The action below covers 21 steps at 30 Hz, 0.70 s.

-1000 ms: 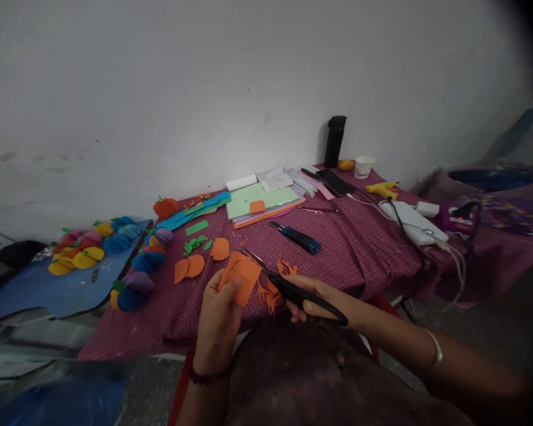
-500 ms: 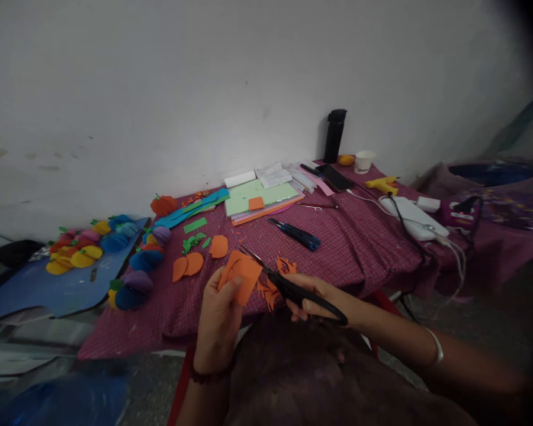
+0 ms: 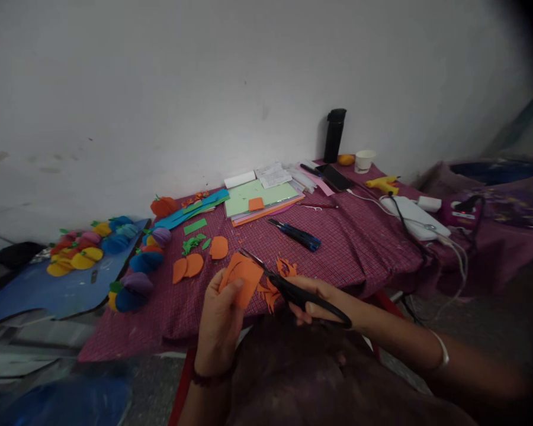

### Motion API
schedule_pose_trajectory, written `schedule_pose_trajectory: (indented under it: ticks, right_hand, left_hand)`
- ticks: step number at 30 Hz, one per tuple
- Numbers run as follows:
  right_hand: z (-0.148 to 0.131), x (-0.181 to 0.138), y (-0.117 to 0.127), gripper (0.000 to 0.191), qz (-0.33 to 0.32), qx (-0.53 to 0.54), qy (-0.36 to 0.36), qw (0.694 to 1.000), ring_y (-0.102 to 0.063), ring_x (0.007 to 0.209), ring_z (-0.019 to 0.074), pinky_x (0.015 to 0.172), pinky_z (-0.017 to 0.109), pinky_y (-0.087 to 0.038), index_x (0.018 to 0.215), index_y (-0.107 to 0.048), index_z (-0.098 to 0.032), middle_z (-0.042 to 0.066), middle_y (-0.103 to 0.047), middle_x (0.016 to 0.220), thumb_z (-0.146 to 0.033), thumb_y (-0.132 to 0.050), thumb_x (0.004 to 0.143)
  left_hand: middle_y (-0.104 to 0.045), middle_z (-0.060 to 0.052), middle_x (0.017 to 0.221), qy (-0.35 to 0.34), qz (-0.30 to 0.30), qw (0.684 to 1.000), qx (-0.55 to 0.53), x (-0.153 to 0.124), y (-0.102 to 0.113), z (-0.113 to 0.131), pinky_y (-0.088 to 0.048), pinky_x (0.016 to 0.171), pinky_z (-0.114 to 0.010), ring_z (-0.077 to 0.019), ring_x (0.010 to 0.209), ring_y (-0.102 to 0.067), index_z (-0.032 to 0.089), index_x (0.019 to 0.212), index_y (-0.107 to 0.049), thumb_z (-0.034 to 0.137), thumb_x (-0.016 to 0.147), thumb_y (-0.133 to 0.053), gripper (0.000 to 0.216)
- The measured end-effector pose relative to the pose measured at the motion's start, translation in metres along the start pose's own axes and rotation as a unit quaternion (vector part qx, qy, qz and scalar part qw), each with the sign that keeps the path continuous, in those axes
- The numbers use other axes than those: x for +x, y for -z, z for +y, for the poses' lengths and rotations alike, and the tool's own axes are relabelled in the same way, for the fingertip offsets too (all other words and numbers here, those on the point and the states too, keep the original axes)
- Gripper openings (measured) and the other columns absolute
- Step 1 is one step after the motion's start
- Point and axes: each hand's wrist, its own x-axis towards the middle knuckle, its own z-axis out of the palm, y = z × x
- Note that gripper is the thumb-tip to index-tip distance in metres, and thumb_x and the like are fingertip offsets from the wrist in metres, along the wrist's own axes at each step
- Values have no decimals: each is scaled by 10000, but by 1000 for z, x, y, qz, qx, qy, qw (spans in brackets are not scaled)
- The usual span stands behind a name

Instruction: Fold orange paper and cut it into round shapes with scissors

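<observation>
My left hand pinches a piece of orange paper just above the near edge of the table. My right hand grips black-handled scissors, their blades reaching into the orange paper from the right. Orange trimmings lie under the scissors on the maroon checked cloth. Cut orange rounds sit on the cloth just beyond my left hand.
Coloured paper fruit shapes lie on a blue sheet at left. A stack of coloured paper, a second pair of scissors, a black flask, a cup, a yellow glue gun and cables sit farther back.
Both hands keep the same hold, and the paper and scissors have barely shifted. The view itself has drifted slightly.
</observation>
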Motion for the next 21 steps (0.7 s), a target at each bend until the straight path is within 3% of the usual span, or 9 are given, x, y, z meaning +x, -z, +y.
schedule_pose_trajectory:
  ticks: [7, 21]
  right_hand:
    - [-3, -4, -4, 808, 16, -8, 10, 1000, -364, 500, 35, 436, 153, -301, 1417, -426, -166, -40, -436, 710, -624, -631, 784]
    - [-6, -11, -2, 677, 21, -23, -4, 999, -328, 502, 40, 435, 159, -263, 1314, -503, -134, -51, -403, 664, -591, -605, 825]
  left_hand:
    - [-735, -33, 819, 18, -4, 1000, -13, 1, 1, 0, -548, 717, -220, -130, 727, -672, 147, 813, -704, 152, 549, -800, 281]
    - [-729, -37, 824, 42, -22, 999, -11, 0, 1, 9, -547, 727, -218, -133, 742, -669, 147, 824, -702, 131, 547, -801, 295]
